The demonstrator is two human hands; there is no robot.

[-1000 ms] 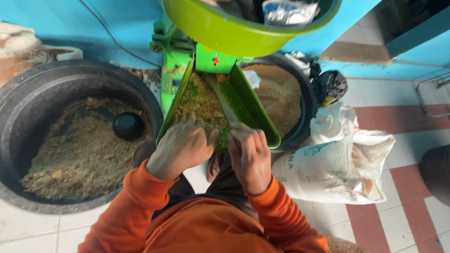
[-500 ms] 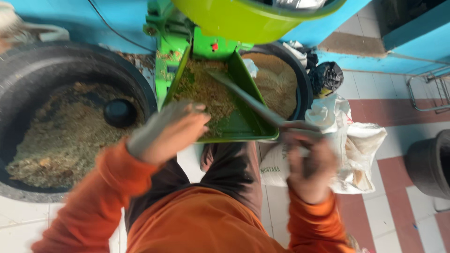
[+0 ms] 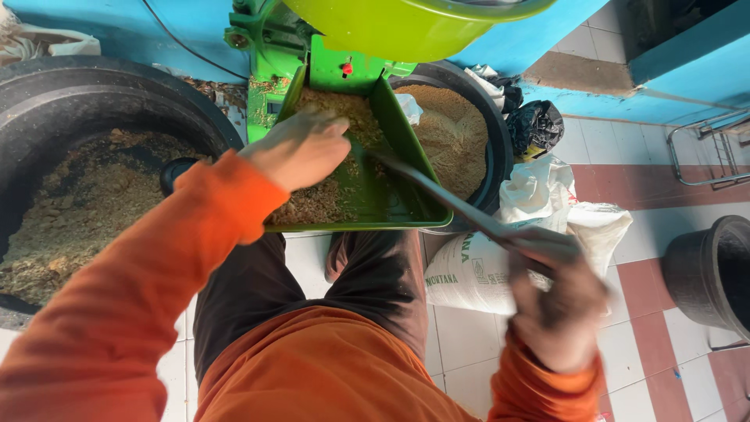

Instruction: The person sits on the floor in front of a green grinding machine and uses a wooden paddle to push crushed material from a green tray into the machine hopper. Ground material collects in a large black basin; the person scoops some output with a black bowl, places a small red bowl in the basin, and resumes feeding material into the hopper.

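Observation:
A green machine has a green tray (image 3: 412, 168) under a lime-green hopper (image 3: 406, 27). The tray holds coarse brown feed mash (image 3: 316, 199). My left hand (image 3: 301, 144) rests with spread fingers on the mash at the tray's left side. My right hand (image 3: 558, 301) is off to the right of the tray, closed around the handle of a long grey flat tool (image 3: 437, 195). The tool's far end reaches into the tray near my left hand. I wear orange sleeves.
A big black tub (image 3: 94, 94) of brown mash with a small black scoop (image 3: 176, 172) stands left. A second black tub (image 3: 492, 133) of finer meal sits behind the tray. White sacks (image 3: 547, 227) lie right, with a black bucket (image 3: 703, 273) at the far right on tiled floor.
Both hands were together at the tray's front edge. My right hand has pulled back to the right with the long tool, and my left hand has moved onto the mash.

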